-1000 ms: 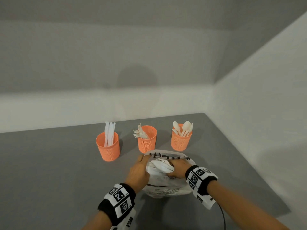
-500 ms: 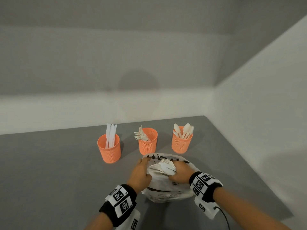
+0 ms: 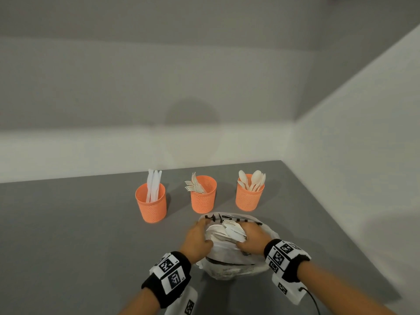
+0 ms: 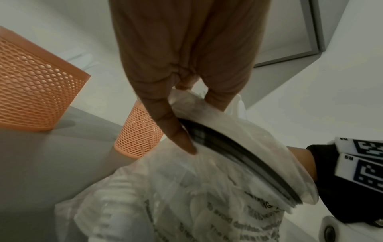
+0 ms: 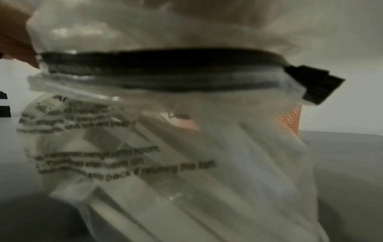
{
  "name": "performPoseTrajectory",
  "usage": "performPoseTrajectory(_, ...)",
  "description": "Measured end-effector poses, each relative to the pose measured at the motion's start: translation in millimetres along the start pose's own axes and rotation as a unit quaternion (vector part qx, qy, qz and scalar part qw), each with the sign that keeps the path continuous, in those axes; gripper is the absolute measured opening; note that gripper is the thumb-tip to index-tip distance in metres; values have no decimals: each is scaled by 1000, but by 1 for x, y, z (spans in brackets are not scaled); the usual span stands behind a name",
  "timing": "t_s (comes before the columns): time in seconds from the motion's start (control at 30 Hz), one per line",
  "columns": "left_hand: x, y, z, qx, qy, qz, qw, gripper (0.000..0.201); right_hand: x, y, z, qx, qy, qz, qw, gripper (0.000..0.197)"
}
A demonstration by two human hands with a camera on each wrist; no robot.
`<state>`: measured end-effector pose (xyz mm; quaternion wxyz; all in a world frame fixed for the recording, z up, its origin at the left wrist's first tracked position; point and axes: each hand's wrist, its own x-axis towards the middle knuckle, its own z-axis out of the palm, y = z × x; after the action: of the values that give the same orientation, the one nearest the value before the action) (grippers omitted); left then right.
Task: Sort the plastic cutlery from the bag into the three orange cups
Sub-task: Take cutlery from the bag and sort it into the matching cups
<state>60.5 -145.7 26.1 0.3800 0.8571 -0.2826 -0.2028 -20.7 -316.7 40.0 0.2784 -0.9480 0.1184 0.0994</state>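
Crinkly clear plastic of the bag [image 3: 236,267], lying before the three orange cups [image 3: 203,194], is pinched at its mouth by the left hand [image 3: 197,241], so the right hand [image 3: 252,238] (fingers curled round a bunch of white cutlery [image 3: 227,230]) should lift slowly.

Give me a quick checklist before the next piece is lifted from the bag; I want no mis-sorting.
1. Bag mouth open: ok.
2. Left hand holds the bag's edge: ok.
3. Right hand grips white cutlery: ok.
4. Type of the gripped pieces: cannot tell.
5. Knife cup, fork cup, spoon cup upright: ok.
6. Each cup holds one type only: ok.
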Motion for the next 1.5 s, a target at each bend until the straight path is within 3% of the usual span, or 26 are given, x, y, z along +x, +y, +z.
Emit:
performPoseTrajectory(0.1,-1,3,2,-10,4,6,1000,60,-3,-2,0,29,23,-15,999,35)
performPoseTrajectory(0.2,-1,6,1,-32,-7,11,999,60,-5,-8,-1,128,73,-28,989,36)
performPoseTrajectory(0.3,0,4,-7,-20,-31,28,999,45,-3,-20,-10,243,122,-43,961,27)
performPoseTrajectory(0.37,-1,6,-15,-21,16,48,998,28,-1,-32,-24,320,155,-31,934,18)
performPoseTrajectory(0.43,-3,12,-25,-85,103,53,990,17,4,-43,-39,396,192,-23,898,20)
performPoseTrajectory(0.5,-3,19,-38,-229,156,27,960,15,9,-56,-53,478,215,-25,851,24)
performPoseTrajectory(0.63,-4,28,-53,-480,114,-71,867,23,22,-85,-67,587,229,-46,775,27)
performPoseTrajectory(0.8,-7,30,-57,-631,18,-186,753,48,31,-127,-54,601,212,-69,768,21)
performPoseTrajectory(0.9,-10,33,-60,-703,-23,-188,686,56,37,-144,-39,581,218,-66,782,15)
performPoseTrajectory(0.97,-12,36,-62,-724,-11,-176,667,51,41,-150,-29,573,218,-55,788,12)
performPoseTrajectory(1.07,-12,33,-64,-710,-2,-170,683,40,45,-153,-16,561,212,-38,799,12)
performPoseTrajectory(1.2,-17,31,-64,-624,-29,-182,760,35,49,-152,-9,544,194,-35,816,13)
performPoseTrajectory(1.3,-15,27,-69,-546,37,-169,820,30,53,-147,-6,507,226,-30,831,16)
performPoseTrajectory(1.37,-13,27,-76,-521,91,-126,840,25,57,-143,-2,463,248,-29,851,13)
performPoseTrajectory(1.5,-3,38,-86,-426,98,-24,899,25,62,-147,11,408,238,-36,881,29)
